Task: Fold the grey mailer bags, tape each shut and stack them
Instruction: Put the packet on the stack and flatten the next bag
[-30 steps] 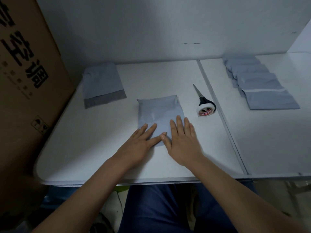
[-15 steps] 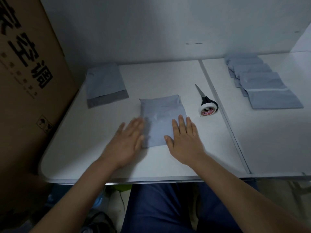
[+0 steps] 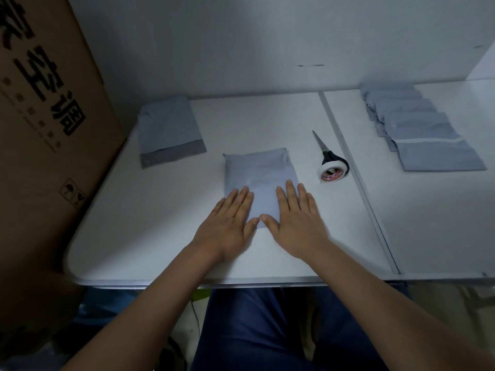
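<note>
Grey folded mailer bag (image 3: 261, 180) lies flat near the middle of the white worktop (image 3: 150, 223), its near end covered by both hands. Left hand (image 3: 227, 223) lies palm down on the bag's near left corner, fingers (image 3: 241, 202) straight and close together, thumb tip at the bag's near edge. Right hand (image 3: 293, 220) lies palm down on the near right part, fingers straight and slightly spread, thumb pointing toward the left thumb, the two tips nearly meeting. Neither hand curls round anything. Just right of the bag sits a roll of tape (image 3: 333, 173), and scissors (image 3: 322, 145) with black handles lie touching the roll's far side, blades pointing away. Toward the far left corner lies another grey mailer bag (image 3: 168, 129) with a darker strip along its near edge. Well to the right, past a seam in the worktop, a row of overlapping mailer bags (image 3: 417, 135) runs from far to near. A large cardboard box (image 3: 45, 129) with black printed characters stands against the left edge.
</note>
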### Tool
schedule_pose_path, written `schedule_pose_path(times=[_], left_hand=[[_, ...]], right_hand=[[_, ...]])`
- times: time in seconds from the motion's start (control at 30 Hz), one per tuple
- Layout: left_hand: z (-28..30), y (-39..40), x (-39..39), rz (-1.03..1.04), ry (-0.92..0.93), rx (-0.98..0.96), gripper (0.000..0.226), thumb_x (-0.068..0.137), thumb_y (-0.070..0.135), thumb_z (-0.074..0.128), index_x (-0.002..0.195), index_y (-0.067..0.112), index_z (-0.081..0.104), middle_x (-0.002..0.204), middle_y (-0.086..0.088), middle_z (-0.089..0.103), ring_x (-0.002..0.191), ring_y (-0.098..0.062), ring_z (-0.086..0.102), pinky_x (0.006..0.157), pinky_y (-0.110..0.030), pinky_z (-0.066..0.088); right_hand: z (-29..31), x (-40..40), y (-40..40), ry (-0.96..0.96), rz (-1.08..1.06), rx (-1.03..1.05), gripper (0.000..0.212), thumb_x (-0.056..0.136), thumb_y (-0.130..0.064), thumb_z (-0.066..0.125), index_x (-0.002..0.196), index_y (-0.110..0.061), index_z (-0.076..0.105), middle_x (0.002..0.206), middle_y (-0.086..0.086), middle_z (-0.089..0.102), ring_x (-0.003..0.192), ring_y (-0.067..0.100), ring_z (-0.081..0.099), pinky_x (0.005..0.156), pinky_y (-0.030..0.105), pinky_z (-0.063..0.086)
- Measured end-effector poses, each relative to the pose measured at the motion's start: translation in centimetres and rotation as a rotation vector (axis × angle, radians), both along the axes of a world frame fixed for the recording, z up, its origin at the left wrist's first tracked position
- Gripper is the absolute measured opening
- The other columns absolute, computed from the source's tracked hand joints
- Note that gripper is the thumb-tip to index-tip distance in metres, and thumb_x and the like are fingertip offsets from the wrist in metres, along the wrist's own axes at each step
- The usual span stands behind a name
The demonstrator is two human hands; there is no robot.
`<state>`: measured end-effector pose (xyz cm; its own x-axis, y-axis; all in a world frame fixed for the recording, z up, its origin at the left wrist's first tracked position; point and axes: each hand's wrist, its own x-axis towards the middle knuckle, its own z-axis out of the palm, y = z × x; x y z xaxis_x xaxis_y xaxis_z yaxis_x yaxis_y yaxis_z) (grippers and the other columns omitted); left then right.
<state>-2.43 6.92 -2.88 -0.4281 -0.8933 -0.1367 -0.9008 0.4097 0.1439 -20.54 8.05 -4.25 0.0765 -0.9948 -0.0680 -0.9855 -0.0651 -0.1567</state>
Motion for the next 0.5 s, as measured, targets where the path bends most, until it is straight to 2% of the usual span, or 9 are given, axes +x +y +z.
schedule_pose_path(times=[0.07, 0.17, 0.33, 0.4, 0.5], left_hand=[[-0.1, 0.0, 0.0, 0.002, 0.004, 0.006, 0.064, 0.1, 0.053, 0.004, 0.153, 0.023, -0.015, 0.159, 0.008, -0.022, 0.144, -0.007, -0.023, 0.119, -0.029, -0.01], [-0.2, -0.1, 0.0, 0.002, 0.02, -0.003, 0.064, 0.101, 0.053, 0.006, 0.154, 0.024, -0.013, 0.159, 0.009, -0.021, 0.145, -0.006, -0.023, 0.119, -0.029, -0.01], [-0.2, 0.1, 0.1, -0.003, 0.022, -0.011, 0.063, 0.1, 0.053, 0.006, 0.154, 0.025, -0.012, 0.159, 0.01, -0.021, 0.144, -0.005, -0.023, 0.12, -0.029, -0.009], [0.0, 0.2, 0.1, -0.001, 0.029, -0.015, 0.063, 0.101, 0.053, 0.006, 0.154, 0.025, -0.012, 0.159, 0.011, -0.021, 0.144, -0.005, -0.023, 0.119, -0.028, -0.01], [0.0, 0.3, 0.2, -0.003, 0.045, -0.01, 0.062, 0.101, 0.053, 0.006, 0.153, 0.027, -0.013, 0.159, 0.012, -0.022, 0.143, -0.004, -0.025, 0.12, -0.03, -0.009]], right_hand=[[0.0, -0.6, 0.0, -0.005, 0.003, 0.0, 0.089, 0.08, -0.066, -0.015, 0.154, -0.016, -0.009, 0.16, 0.009, -0.017, 0.148, 0.024, -0.017, 0.12, 0.04, -0.009], [0.4, -2.0, 0.3, 0.004, -0.014, -0.005, 0.068, 0.099, -0.052, 0.005, 0.154, -0.013, -0.008, 0.161, 0.009, -0.015, 0.148, 0.021, -0.014, 0.121, 0.04, -0.007], [0.2, -3.5, 0.5, -0.036, -0.011, -0.039, 0.059, 0.104, -0.04, 0.01, 0.154, -0.014, -0.005, 0.162, 0.002, -0.011, 0.149, 0.016, -0.01, 0.121, 0.039, -0.005], [-0.3, -4.0, 0.7, -0.098, 0.0, -0.152, 0.055, 0.104, -0.033, 0.014, 0.154, -0.011, 0.01, 0.162, 0.004, 0.005, 0.15, 0.02, 0.005, 0.121, 0.038, 0.002], [-0.1, -5.4, 1.2, -0.304, 0.043, -0.386, 0.048, 0.094, -0.005, 0.041, 0.142, -0.01, 0.045, 0.147, 0.007, 0.044, 0.134, 0.026, 0.041, 0.113, 0.037, 0.028]])
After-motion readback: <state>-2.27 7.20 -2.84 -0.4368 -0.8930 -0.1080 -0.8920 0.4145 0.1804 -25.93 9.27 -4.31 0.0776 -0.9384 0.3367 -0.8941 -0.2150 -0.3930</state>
